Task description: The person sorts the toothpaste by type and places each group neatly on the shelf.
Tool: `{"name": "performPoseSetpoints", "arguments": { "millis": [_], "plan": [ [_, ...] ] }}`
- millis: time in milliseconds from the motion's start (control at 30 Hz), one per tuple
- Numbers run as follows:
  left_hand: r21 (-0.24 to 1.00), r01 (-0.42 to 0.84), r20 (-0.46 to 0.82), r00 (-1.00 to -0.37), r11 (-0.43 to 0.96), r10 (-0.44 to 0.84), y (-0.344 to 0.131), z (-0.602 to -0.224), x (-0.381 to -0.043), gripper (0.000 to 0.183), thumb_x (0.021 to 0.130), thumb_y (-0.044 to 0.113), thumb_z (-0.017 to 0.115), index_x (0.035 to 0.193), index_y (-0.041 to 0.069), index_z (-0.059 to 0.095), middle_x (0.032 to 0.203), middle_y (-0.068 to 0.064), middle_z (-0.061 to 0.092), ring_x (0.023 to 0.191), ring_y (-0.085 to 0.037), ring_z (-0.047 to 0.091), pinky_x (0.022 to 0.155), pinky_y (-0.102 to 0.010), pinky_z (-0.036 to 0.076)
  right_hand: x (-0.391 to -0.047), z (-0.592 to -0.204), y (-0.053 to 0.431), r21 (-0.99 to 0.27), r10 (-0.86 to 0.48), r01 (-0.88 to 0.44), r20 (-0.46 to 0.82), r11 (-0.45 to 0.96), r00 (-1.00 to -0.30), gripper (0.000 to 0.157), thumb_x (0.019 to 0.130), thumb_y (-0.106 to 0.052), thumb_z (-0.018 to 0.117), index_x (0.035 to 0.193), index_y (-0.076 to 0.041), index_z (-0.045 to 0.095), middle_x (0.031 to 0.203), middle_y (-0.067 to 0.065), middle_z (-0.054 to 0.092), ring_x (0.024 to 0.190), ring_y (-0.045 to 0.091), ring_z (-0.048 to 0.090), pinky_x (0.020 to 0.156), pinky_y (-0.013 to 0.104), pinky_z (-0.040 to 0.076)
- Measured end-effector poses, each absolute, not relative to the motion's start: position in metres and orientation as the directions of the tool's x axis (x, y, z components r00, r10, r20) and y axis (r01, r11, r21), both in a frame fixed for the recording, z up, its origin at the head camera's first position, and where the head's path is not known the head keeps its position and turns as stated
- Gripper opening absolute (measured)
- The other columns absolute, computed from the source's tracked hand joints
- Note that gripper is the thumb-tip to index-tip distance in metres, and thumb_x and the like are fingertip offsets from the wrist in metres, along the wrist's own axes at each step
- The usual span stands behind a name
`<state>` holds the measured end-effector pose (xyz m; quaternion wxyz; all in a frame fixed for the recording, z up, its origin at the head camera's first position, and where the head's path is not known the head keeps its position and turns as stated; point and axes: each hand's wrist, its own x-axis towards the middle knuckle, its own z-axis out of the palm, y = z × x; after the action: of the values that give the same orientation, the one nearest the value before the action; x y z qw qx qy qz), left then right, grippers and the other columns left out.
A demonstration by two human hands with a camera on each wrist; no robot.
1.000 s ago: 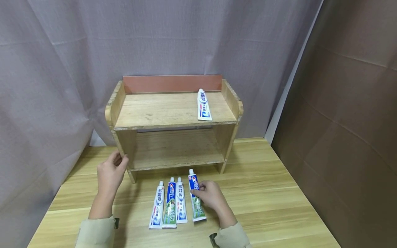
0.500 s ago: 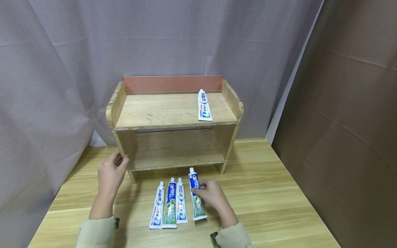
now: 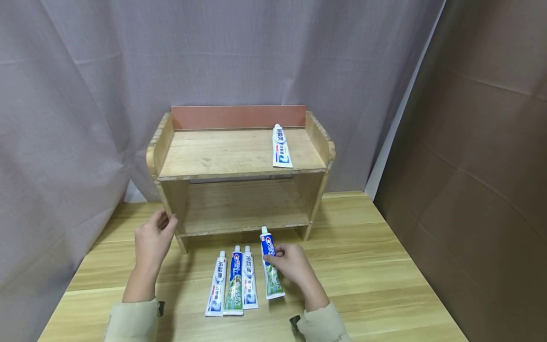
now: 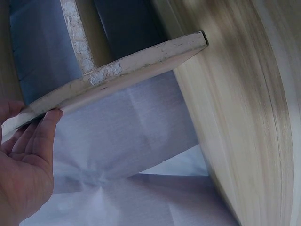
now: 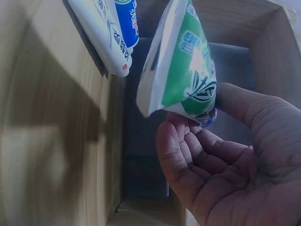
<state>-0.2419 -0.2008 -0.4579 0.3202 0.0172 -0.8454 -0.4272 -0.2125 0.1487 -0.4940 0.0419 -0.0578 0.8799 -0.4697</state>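
My right hand (image 3: 295,265) pinches a blue and green toothpaste tube (image 3: 271,270) between thumb and fingers, its cap pointing toward the shelf. In the right wrist view the crimped end of this held tube (image 5: 188,70) faces the camera. My left hand (image 3: 153,236) grips the front edge of the wooden shelf's left side panel (image 4: 127,66), thumb on one face and fingers on the other. To the left of the held tube lie a white tube (image 3: 216,285), a blue and green tube (image 3: 234,282) and another white tube (image 3: 249,280), side by side on the table.
A two-tier wooden shelf (image 3: 239,173) with a reddish back strip (image 3: 239,117) stands at the table's rear. One white toothpaste tube (image 3: 281,146) lies on its upper board, toward the right. Grey curtain (image 3: 239,52) hangs behind, and a brown cloth (image 3: 474,156) hangs on the right.
My right hand has moved slightly forward, toward the shelf, with the blue and green toothpaste tube. The left hand keeps its place on the side panel.
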Motion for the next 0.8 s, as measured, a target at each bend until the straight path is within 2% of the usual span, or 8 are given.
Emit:
{"name": "performPoseSetpoints", "arguments": {
  "millis": [600,800],
  "plan": [
    [0.716,0.264,0.551,-0.783,0.647,-0.290,-0.201,-0.458,-0.243,0.022,0.093,0.010,0.066,0.110,-0.003,0.072,0.101,-0.023,0.073,0.091,-0.037,0.074,0.076,-0.038,0.060,-0.214,-0.481,0.150,-0.822,-0.154,-0.098,0.013,0.561,-0.988,0.024,0.086,-0.026,0.079,0.089,-0.005,0.068,0.070,0.001,0.062,0.058,0.012,0.054,0.049,0.023,0.049],
    [0.723,0.262,0.545,-0.785,0.639,-0.295,-0.201,-0.459,-0.243,0.023,0.093,0.010,0.066,0.112,-0.003,0.071,0.102,-0.023,0.073,0.091,-0.037,0.074,0.077,-0.038,0.060,-0.218,-0.476,0.149,-0.819,-0.152,-0.109,0.027,0.563,-0.988,0.028,0.086,-0.027,0.079,0.095,-0.002,0.070,0.074,0.002,0.065,0.062,0.014,0.058,0.054,0.026,0.054]
  ]
}}
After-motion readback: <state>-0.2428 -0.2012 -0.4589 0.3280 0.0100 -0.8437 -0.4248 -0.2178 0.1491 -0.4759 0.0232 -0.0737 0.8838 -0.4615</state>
